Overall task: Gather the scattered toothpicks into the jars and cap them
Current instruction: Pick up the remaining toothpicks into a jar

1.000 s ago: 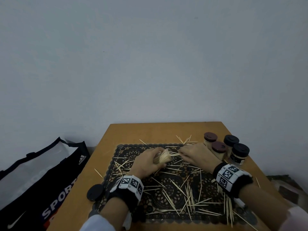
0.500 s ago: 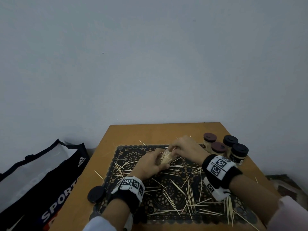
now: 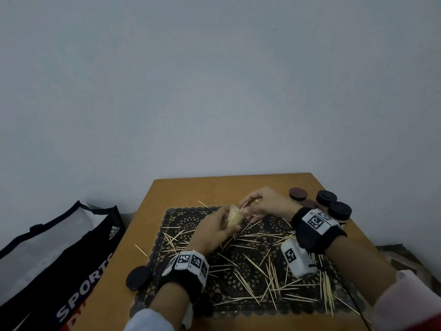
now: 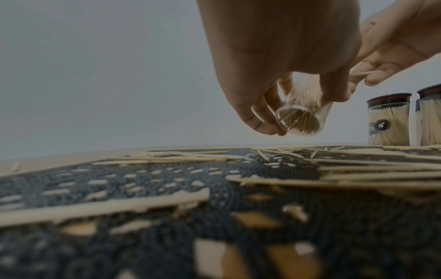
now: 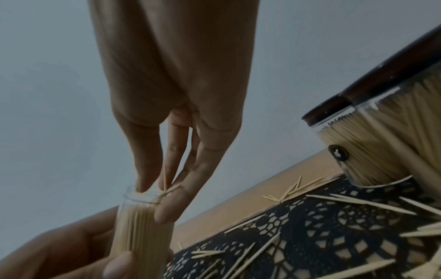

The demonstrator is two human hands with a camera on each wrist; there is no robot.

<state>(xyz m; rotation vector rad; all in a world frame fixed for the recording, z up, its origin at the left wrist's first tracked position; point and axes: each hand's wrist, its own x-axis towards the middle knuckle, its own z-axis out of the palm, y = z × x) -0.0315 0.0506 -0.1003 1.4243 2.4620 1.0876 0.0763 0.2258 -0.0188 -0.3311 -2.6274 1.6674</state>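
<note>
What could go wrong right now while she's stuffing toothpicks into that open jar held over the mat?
The open jar looks nearly full, so toothpicks pushed in by the right hand may jam or splay over the rim. The left hand holds it tilted above the mat, so some could spill out.

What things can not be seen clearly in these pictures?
- Head view: mouth of the open jar, hidden by the right hand.
- Head view: fourth capped jar, mostly behind the right wristband.
- Left wrist view: near mat, blurred.
- Right wrist view: left hand, cut by the edge.
</note>
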